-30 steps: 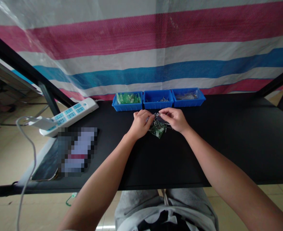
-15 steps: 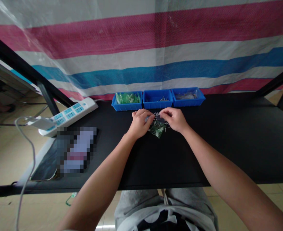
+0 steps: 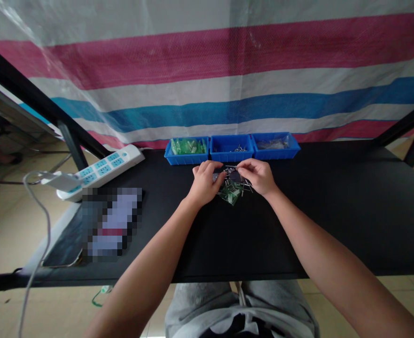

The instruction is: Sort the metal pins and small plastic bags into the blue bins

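Note:
Over a small pile on the black table, my left hand (image 3: 204, 182) curls its fingers and thumb inward at the left side. What lies between them is too small to make out. My right hand (image 3: 259, 176) pinches one end of a thin metal pin (image 3: 231, 166) between thumb and forefinger. Beneath and between the hands lie several loose metal pins (image 3: 246, 185), some pointing out to the right. A green plastic packet (image 3: 231, 194) rests at the pile's near side. Part of a clear packet (image 3: 215, 177) shows by my left thumb, mostly covered.
Behind the hands stand three blue bins in a row: one with green packets (image 3: 189, 146), one with loose metal pieces (image 3: 239, 148), one with clear packets (image 3: 273, 142). A power strip (image 3: 103, 170) with a plugged-in cable and a blurred flat object (image 3: 117, 220) lie at left.
My right fingers have shifted slightly right, and the pin by them shows more clearly. More pins now show spread at the pile's right. My left thumb and forefinger have parted a little.

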A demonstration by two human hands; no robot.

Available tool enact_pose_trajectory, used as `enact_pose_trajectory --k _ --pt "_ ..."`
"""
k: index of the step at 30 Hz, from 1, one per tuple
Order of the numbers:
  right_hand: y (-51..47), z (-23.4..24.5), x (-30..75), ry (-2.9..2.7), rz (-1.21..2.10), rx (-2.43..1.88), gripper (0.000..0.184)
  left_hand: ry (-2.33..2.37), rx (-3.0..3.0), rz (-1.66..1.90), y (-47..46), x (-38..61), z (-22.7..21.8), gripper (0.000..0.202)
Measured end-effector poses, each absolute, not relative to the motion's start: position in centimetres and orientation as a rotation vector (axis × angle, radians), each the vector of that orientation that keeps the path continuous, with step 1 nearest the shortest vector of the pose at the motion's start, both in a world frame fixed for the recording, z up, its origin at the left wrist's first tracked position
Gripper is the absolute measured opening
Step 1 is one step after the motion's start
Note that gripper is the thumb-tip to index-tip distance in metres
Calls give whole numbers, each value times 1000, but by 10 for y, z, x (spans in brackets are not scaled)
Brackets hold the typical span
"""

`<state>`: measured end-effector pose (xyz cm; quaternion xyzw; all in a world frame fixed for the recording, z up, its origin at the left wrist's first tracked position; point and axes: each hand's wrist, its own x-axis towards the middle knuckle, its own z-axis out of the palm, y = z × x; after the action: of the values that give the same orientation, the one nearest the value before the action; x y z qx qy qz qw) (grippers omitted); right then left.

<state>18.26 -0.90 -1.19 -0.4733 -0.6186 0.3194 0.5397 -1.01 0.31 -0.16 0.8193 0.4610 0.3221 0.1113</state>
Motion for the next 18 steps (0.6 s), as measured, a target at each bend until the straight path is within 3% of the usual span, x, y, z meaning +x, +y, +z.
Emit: enact_pose_trajectory --k 7,14,18 --pt "5 -18 200 -1718 -71 -1327 37 1520 2359 840 9 -10 -9 31" --pt "9 -26 200 -1874 -138 -1627 62 1581 2345 733 10 -8 -13 28" --pt "7 -25 197 -1854 -163 -1486 50 1551 2359 685 10 -8 -13 32"
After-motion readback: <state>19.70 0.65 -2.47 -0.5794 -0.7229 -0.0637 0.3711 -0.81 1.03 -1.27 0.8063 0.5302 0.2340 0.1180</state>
